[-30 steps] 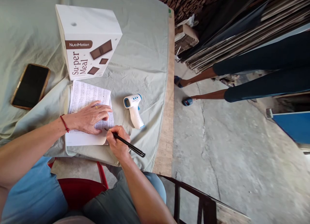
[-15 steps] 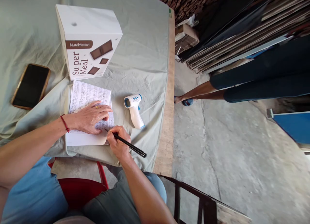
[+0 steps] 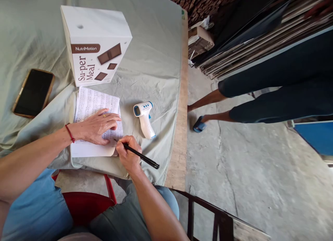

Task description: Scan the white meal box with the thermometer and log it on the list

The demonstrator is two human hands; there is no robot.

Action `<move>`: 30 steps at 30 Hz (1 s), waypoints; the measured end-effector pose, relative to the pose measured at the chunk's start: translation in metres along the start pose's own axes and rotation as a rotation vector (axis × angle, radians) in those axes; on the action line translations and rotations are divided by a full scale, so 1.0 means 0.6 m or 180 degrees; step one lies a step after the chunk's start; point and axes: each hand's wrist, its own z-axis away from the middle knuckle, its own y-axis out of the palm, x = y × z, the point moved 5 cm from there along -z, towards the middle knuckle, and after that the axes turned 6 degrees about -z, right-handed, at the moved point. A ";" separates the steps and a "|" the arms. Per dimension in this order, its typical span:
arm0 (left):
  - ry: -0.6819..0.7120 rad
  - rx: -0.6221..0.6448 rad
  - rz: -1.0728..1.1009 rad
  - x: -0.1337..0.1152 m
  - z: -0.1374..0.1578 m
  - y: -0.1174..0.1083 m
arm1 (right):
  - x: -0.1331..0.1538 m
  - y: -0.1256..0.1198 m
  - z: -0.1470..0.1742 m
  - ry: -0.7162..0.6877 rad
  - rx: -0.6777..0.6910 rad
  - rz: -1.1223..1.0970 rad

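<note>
Rows of handwriting cover most of the white paper (image 3: 95, 100), which lies near the table's front edge. My left hand (image 3: 97, 127) rests flat across it with the fingers stretched out. A black pen (image 3: 142, 157) is pinched in my right hand (image 3: 129, 153), its tip on the lower right part of the sheet. To the right of the paper lies a white and blue infrared thermometer (image 3: 144, 119). Behind the paper stands a white box (image 3: 100, 46) printed "NutriMotion Su-per Meal". A phone (image 3: 33, 92) with a dark screen lies at the left.
A wrinkled grey-green cloth (image 3: 156, 60) covers the table, leaving a bare wooden edge (image 3: 179, 136) at the right. Beyond it, another person's legs (image 3: 260, 105) are on the concrete floor. Stacked flat sheets (image 3: 234, 57) stand behind. A red chair (image 3: 83, 206) is beneath me.
My right hand and the pen have shifted slightly right along the paper. My left hand stays put. The other person's legs have moved, with one sandalled foot now further forward in view.
</note>
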 end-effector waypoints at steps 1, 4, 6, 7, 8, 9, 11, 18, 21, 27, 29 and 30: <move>-0.0007 0.0003 0.0008 0.000 0.000 0.000 | 0.001 -0.001 0.001 -0.0020 -0.0019 0.0013; 0.0002 0.0013 0.0025 0.001 -0.001 0.000 | 0.001 -0.008 -0.003 -0.0165 -0.0099 0.0152; 0.0043 0.0001 0.0034 0.000 0.000 -0.001 | -0.003 -0.014 -0.012 -0.0383 -0.0081 0.0301; 0.0067 -0.0013 0.0041 0.000 0.000 -0.003 | -0.006 -0.016 -0.018 -0.0511 -0.0021 0.0390; 0.0081 -0.0033 0.0053 -0.001 0.001 -0.006 | -0.010 -0.017 -0.025 -0.0647 0.0057 0.0491; 0.0077 -0.0053 0.0070 -0.001 0.002 -0.009 | -0.015 -0.018 -0.032 -0.0769 0.0137 0.0613; 0.0000 -0.0091 0.0144 0.003 0.006 -0.020 | -0.022 -0.017 -0.044 -0.0991 0.0248 0.0895; -0.1284 -0.1576 0.0452 0.078 0.035 -0.110 | -0.019 -0.040 -0.069 -0.1206 -0.0434 0.1456; -0.2110 -0.2785 0.0304 0.122 0.066 -0.146 | -0.044 -0.059 -0.081 -0.0655 -0.0804 0.1747; -0.2793 -0.3635 0.0735 0.197 0.105 -0.162 | -0.088 -0.058 -0.096 -0.0466 -0.0742 0.1605; -0.2620 -0.3500 0.0919 0.219 0.106 -0.168 | -0.091 -0.058 -0.097 -0.0368 -0.0794 0.1534; -0.2482 -0.3393 0.1057 0.229 0.105 -0.170 | -0.091 -0.058 -0.097 -0.0278 -0.0812 0.1482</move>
